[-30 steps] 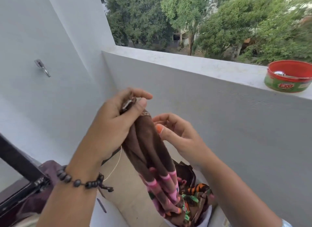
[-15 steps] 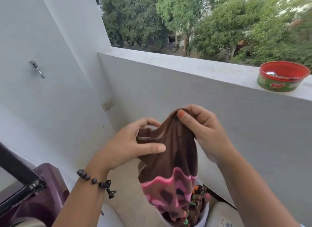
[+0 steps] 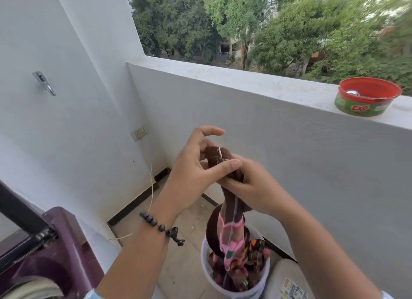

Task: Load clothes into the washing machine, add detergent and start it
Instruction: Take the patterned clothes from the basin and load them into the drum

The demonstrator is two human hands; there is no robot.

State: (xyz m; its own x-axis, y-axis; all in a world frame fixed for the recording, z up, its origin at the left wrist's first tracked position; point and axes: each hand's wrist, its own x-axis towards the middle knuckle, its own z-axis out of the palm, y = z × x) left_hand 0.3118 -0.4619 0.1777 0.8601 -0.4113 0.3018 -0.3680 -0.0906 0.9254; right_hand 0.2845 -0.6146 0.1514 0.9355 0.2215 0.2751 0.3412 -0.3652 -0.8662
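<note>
My right hand (image 3: 252, 185) is clenched round the brown and pink garment (image 3: 230, 220), and my left hand (image 3: 196, 171) pinches its top end with thumb and fingers. The garment hangs almost straight down from both hands into the white bucket (image 3: 236, 293) on the tiled floor. The purple washing machine (image 3: 66, 243) sits at my lower left, nearer my left hand, so the lift should swing that way.

1. The left hand (image 3: 196, 169) is raised at mid-scene, thumb stretched right and pressed on the brown cloth (image 3: 217, 157), forefinger arched above it.
2. The right hand (image 3: 249, 187) sits just right, touching it, fingers curled round the cloth.
3. Both forearms reach in from the near edge.
</note>
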